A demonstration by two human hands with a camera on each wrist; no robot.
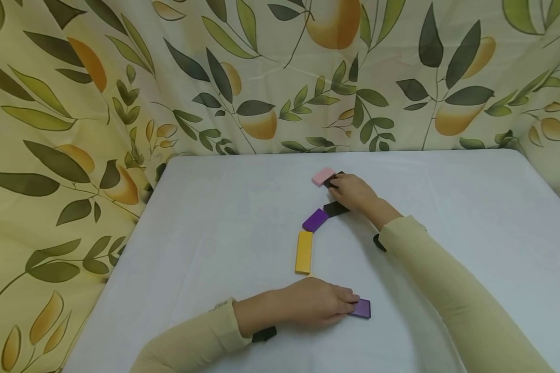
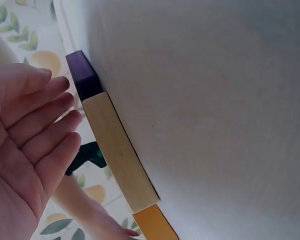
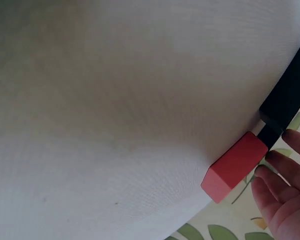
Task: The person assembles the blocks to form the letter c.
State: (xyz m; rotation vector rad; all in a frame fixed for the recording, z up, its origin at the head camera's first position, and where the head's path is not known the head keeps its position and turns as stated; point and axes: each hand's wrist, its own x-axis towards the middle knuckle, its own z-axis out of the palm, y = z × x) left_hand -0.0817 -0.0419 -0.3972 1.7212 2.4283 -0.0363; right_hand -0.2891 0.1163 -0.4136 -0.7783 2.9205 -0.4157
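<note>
My left hand (image 1: pixel 315 303) is near the front of the table, fingers extended over a purple block (image 1: pixel 363 309). In the left wrist view its fingers are loosely spread beside the purple block (image 2: pixel 85 75), which adjoins a pale wooden block (image 2: pixel 121 150). Most of that pale block is hidden under my hand in the head view. Farther back, my right hand (image 1: pixel 354 194) pinches a black block (image 1: pixel 329 183) beside a pink block (image 1: pixel 323 176). The right wrist view shows its fingertips at the black block (image 3: pixel 269 137), close to the pinkish-red block (image 3: pixel 235 170).
A curved row runs between my hands: a yellow block (image 1: pixel 304 252), another purple block (image 1: pixel 315 220) and another black block (image 1: pixel 336 209). White cloth covers the table (image 1: pixel 224 217). A leaf-and-fruit patterned curtain (image 1: pixel 280 77) hangs behind and to the left.
</note>
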